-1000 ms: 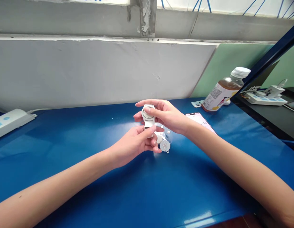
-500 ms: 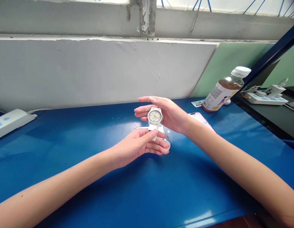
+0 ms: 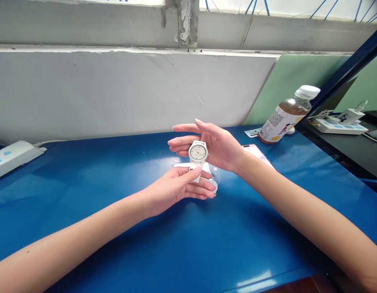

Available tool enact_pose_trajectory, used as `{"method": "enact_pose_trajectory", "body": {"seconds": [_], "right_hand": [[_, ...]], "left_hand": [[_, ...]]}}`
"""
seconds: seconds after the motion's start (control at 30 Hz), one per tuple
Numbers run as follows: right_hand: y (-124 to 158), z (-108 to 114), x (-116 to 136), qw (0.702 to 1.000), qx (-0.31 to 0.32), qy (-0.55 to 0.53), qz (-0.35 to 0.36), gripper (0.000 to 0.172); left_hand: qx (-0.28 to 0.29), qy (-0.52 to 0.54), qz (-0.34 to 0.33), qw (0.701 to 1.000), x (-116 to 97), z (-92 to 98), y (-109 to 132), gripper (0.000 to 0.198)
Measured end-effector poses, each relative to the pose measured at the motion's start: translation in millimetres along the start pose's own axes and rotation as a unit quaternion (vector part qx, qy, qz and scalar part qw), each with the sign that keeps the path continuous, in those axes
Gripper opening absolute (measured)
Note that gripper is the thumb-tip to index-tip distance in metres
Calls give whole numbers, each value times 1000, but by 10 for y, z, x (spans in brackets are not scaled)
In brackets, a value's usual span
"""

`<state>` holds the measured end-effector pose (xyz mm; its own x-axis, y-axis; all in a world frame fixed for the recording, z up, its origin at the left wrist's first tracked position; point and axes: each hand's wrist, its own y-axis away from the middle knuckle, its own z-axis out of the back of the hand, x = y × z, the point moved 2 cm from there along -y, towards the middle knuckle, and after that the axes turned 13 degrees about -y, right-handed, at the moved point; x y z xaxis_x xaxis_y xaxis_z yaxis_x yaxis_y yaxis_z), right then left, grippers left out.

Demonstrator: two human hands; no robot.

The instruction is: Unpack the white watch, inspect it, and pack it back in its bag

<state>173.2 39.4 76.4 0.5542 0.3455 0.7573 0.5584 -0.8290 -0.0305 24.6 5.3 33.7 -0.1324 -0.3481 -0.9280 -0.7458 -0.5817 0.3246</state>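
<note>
A white wristwatch (image 3: 198, 152) with a pale round dial stands upright above the blue table (image 3: 115, 171), its face towards me. My left hand (image 3: 179, 186) pinches its lower strap between thumb and fingers. My right hand (image 3: 212, 144) is behind the watch, palm towards it, fingers stretched out and apart; whether it touches the watch is unclear. A small clear and white object (image 3: 213, 179) lies on the table under the hands, mostly hidden.
A phone (image 3: 258, 154) lies face up to the right of my right wrist. Behind it leans a bottle of brown drink (image 3: 287, 115) with a white cap. A white power strip (image 3: 11, 156) sits far left, another (image 3: 341, 127) far right. A grey wall backs the table.
My right hand let go of the watch head and opened its fingers behind it. The watch turned so its dial faces me, still held by my left hand.
</note>
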Motion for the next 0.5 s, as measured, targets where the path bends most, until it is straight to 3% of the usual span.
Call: {"method": "enact_pose_trajectory", "body": {"seconds": [0.5], "right_hand": [[13,-37,-13,999,3,34,39,27]], "left_hand": [[-5,5,-13,1000,-30,-9,2,42]]}}
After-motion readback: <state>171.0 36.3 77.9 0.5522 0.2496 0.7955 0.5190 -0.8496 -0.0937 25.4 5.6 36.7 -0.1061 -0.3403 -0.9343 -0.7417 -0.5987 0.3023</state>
